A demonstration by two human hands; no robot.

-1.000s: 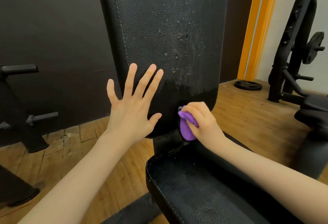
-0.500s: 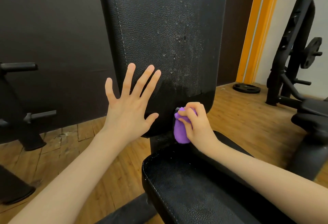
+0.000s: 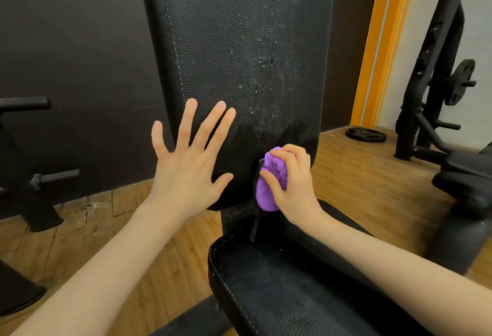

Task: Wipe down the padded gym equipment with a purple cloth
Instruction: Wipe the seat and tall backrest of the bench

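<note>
Wiping is under way at the bottom of the upright back pad [image 3: 239,42]: the right hand [image 3: 290,184] clutches a bunched purple cloth [image 3: 269,189], fingers curled round it, and presses it against the pad's lower edge just above the gap where the seat pad [image 3: 279,290] begins. The left hand [image 3: 186,160] is spread flat with straight fingers, held at the pad's lower left — whether the palm actually touches the vinyl I cannot tell. By the look of it, only a dark, damp-looking band low on the back pad is done; pale specks cover the middle and right of the surface above. The next move likely calls for carrying the cloth upward over that speckled area with firm, even pressure, then down to the seat pad — which looks untouched. Counted: one cloth, two pads on this bench, two hands, and one weight plate [image 3: 366,134] lying on the wooden floor [image 3: 372,181] beyond.
</note>
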